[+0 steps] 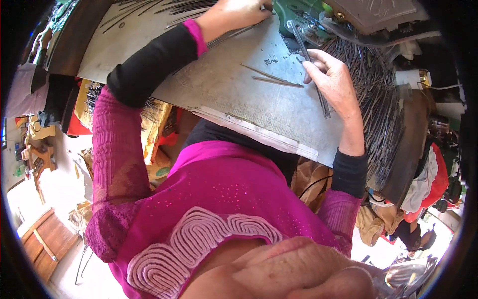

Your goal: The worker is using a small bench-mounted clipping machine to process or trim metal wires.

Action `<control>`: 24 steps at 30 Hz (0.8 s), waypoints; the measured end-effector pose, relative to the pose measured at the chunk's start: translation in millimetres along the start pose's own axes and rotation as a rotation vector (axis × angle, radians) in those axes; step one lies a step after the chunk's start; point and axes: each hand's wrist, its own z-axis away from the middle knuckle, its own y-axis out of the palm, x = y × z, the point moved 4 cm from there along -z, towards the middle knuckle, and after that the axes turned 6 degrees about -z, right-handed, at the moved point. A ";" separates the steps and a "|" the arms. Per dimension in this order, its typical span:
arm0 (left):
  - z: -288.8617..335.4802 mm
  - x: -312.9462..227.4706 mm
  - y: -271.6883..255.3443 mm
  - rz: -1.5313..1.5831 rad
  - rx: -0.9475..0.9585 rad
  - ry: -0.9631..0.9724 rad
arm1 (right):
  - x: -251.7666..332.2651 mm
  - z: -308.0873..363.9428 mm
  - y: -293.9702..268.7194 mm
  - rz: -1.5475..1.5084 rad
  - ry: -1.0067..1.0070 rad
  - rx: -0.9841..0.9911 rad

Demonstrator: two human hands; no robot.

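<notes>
Head view, R hand (331, 79) pinching thin dark rods (300, 44), L hand (236, 17) grip unclear, flat grey tabletop (224, 82)

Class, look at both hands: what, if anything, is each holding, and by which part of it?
The right hand pinches some thin dark rods near their middle. Whether the left hand holds anything cannot be told.

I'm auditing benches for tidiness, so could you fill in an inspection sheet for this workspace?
Surface: grey table, with dark scraps on it.
Job's things: thin dark rods; green machine at the far side.
Clutter: loose strips mid-table; large rod pile at right.
Grips: right grip holds the rods; left grip near the machine, its hold unclear.
Cables: grey cable or hose at upper right; white wire at right.
Surroundings: red cloth at right.
</notes>
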 end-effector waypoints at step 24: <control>-9.6 -8.8 20.9 -0.119 -0.182 0.260 | -5.5 1.1 20.3 -0.451 0.208 0.151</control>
